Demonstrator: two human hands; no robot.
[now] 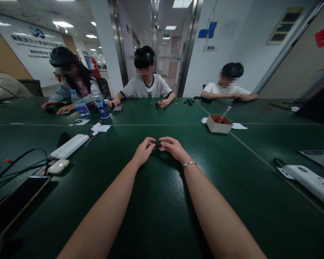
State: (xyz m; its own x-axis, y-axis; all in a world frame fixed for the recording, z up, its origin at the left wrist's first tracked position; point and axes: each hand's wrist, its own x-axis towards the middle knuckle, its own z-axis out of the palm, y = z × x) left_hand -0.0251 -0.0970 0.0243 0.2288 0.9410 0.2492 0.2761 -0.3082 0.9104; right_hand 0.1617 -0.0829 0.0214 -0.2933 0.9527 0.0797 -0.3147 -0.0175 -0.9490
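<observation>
Both of my arms reach forward over the dark green table (162, 201). My left hand (144, 150) and my right hand (173, 147) meet at the table's middle, fingers curled. Between their fingertips they pinch a small black part (158, 144), held just above the tabletop. A thin bracelet (189, 164) circles my right wrist. What the small part is I cannot make out.
A cardboard box (219, 124) with a red tool stands to the right. Left lie a white power strip (69, 145), a mouse (58, 166), cables and a phone (14, 205). Another power strip (310, 181) lies right. Two bottles (100, 104) and three seated people are at the far side.
</observation>
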